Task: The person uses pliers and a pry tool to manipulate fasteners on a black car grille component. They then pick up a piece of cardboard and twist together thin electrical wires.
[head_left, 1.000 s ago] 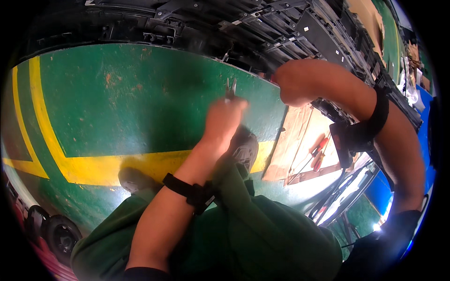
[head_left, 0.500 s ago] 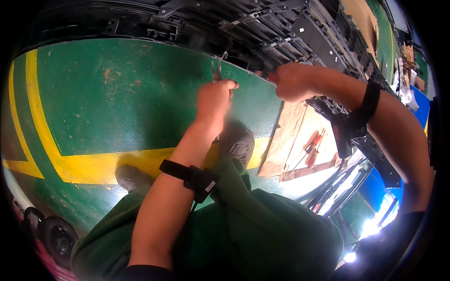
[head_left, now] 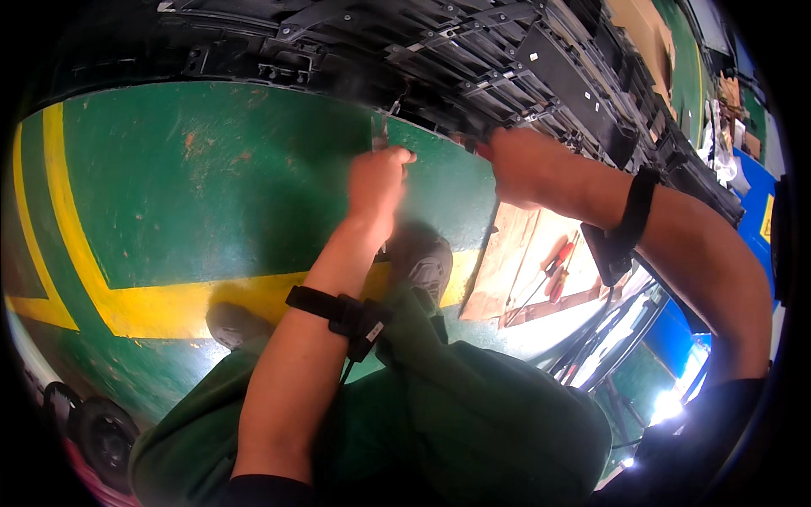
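Note:
My left hand [head_left: 376, 188] is closed round metal pliers [head_left: 379, 131], whose two jaws point up toward the edge of the black underside assembly [head_left: 439, 52]. Motion smears the jaws a little, and the fist hides the middle of the tool. Over to the right, my right hand [head_left: 525, 169] is wrapped around a red-handled tool [head_left: 484, 150]. Only a bit of its red handle shows, and its tip lies by the rim of the assembly, too small to make out.
Cardboard [head_left: 497, 279] lies on the green floor [head_left: 211, 194] at the right, with red-handled screwdrivers [head_left: 557, 269] on it. A yellow line [head_left: 194, 306] crosses the floor near my shoes [head_left: 429, 269]. A black wheel [head_left: 106, 431] stands at the lower left.
My right hand has shifted slightly down and left with the red-handled tool. The left hand with the pliers has moved slightly left. The black assembly appears a little lower in view.

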Demonstrator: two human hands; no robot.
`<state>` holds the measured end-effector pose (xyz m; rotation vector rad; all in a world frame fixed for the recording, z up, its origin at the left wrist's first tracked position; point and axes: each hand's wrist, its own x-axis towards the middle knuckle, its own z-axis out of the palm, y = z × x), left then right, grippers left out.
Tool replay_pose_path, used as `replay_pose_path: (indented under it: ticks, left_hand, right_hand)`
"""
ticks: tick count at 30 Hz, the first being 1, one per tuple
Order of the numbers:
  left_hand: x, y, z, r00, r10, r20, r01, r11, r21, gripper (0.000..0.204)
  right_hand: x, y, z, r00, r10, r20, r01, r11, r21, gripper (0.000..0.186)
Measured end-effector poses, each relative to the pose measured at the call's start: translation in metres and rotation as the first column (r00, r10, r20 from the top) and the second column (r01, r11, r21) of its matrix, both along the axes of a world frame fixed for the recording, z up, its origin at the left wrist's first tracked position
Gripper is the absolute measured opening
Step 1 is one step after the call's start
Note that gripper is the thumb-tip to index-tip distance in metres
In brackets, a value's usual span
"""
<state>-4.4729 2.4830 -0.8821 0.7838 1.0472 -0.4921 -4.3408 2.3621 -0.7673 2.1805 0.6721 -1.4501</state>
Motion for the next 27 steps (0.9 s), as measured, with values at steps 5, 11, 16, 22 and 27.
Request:
replay_pose_path:
  ticks: [5, 11, 16, 22, 27]
  left_hand:
    - [-0.006, -0.007, -0.009, 1.000, -0.017, -0.005, 0.017, 1.000, 0.002, 0.016]
    - [-0.009, -0.010, -0.011, 1.000, -0.022, -0.015, 0.022, 1.000, 0.005, 0.012]
    - [-0.012, -0.004, -0.012, 1.000, -0.021, -0.009, 0.022, 1.000, 0.015, 0.009]
    - [-0.014, -0.009, -0.011, 0.998, -0.044, -0.037, 0.046, 0.997, 0.065, 0.009]
    - [-0.019, -0.013, -0.018, 0.990, -0.126, 0.060, 0.112, 0.974, 0.198, 0.010]
  right_hand:
    - [0.002, -0.002, -0.007, 0.997, -0.061, -0.042, 0.061, 0.998, 0.006, 0.028]
    - [0.016, 0.005, 0.001, 0.964, -0.238, -0.122, 0.230, 0.970, -0.077, 0.034]
    - [0.027, 0.002, -0.006, 0.878, -0.464, -0.118, 0.433, 0.875, -0.217, 0.034]
    - [0.002, -0.012, -0.012, 1.000, -0.008, -0.009, 0.008, 1.000, -0.002, 0.027]
    - [-0.008, -0.015, -0.014, 0.985, -0.097, 0.141, 0.084, 0.992, 0.096, 0.024]
